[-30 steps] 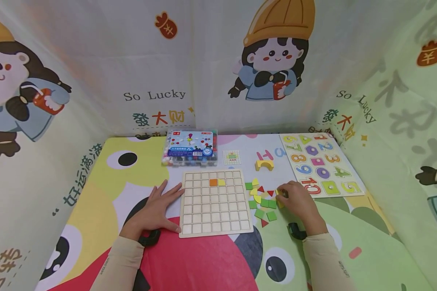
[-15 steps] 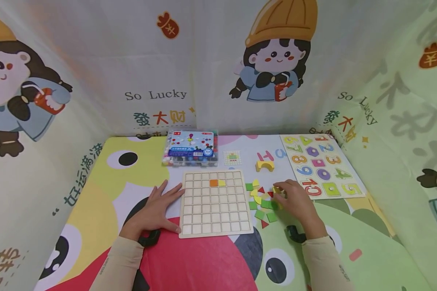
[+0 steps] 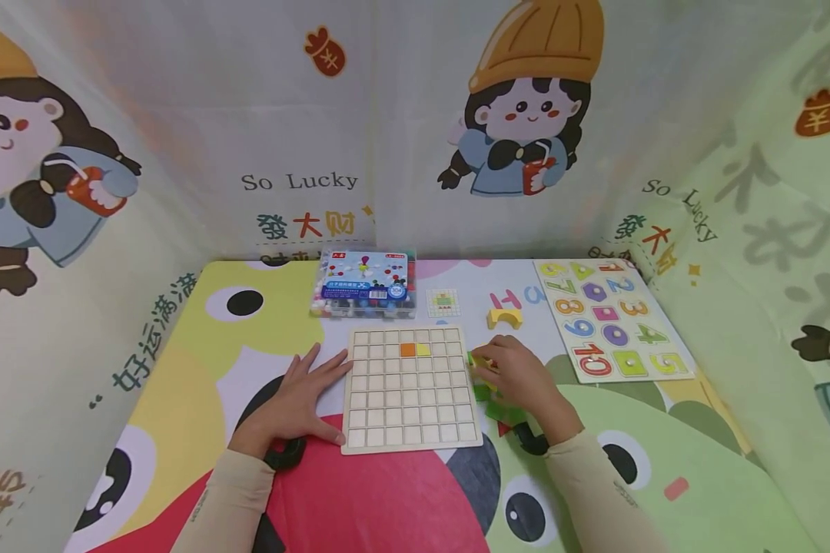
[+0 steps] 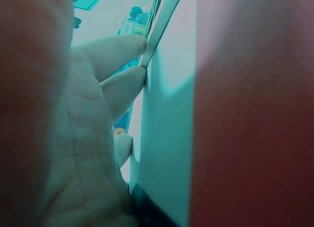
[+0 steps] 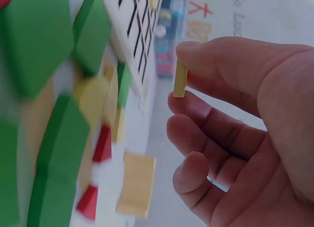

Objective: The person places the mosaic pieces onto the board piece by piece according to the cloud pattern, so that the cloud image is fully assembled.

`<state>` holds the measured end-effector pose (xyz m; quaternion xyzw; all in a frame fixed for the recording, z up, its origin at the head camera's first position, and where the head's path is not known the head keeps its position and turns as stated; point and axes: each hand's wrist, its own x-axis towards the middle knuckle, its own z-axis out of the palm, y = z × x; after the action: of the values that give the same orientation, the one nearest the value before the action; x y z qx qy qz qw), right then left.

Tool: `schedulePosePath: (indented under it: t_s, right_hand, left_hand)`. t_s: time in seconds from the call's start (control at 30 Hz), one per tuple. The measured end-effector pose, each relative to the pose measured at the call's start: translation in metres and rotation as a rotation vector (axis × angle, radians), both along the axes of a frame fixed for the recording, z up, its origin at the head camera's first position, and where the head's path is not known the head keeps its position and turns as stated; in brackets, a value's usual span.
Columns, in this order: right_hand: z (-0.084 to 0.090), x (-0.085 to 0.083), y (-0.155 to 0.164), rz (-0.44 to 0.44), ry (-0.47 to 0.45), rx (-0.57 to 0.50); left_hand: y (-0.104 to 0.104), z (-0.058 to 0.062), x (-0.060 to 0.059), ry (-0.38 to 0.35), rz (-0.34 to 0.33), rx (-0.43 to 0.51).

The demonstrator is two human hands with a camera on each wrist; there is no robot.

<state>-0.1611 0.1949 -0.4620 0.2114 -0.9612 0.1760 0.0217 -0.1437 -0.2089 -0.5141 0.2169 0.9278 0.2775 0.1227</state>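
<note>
Beige fabric, the sleeve (image 3: 230, 491) of one arm, leads up to the left hand (image 3: 292, 407), which lies at nine o'clock of the wooden grid board (image 3: 410, 399) with fingers spread and straight; it touches the edge, grasps nothing, and has not moved from its place. At eleven o'clock of the board stands a clear plastic box (image 3: 364, 283). Within the grid, near twelve o'clock, an orange square (image 3: 407, 350) and a yellow square (image 3: 423, 350) fill two neighbouring cells, exactly as half a second ago. A small pattern card (image 3: 443, 302) lies between twelve and one. At three o'clock the right hand (image 3: 522, 376) has just swung leftward from the far side of the loose pieces to a spot just beside the board's edge. The right wrist view shows thumb and finger pinching a thin yellow piece (image 5: 180, 80), held clear of the green pieces (image 5: 58, 143) and red pieces (image 5: 103, 143) scattered there. That shift means the piece is now out of the scatter and close to the cells, though no third cell is filled. Farther right, a yellow arch block (image 3: 505, 318) sits at two o'clock, and a number puzzle board (image 3: 634, 329) between two and three.
</note>
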Motion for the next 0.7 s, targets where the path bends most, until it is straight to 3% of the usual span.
schedulePosePath:
  t_s: [0.3,0.7]
  right_hand:
    - [-0.002,-0.01,-0.035,0.03,-0.043,0.051]
    - [-0.01,-0.024,-0.06,0.004,-0.149,0.079]
  left_hand:
    - [-0.002,-0.002,0.0,0.01,-0.007,-0.008]
    - [0.0,-0.001,0.0,0.008,-0.003,-0.007]
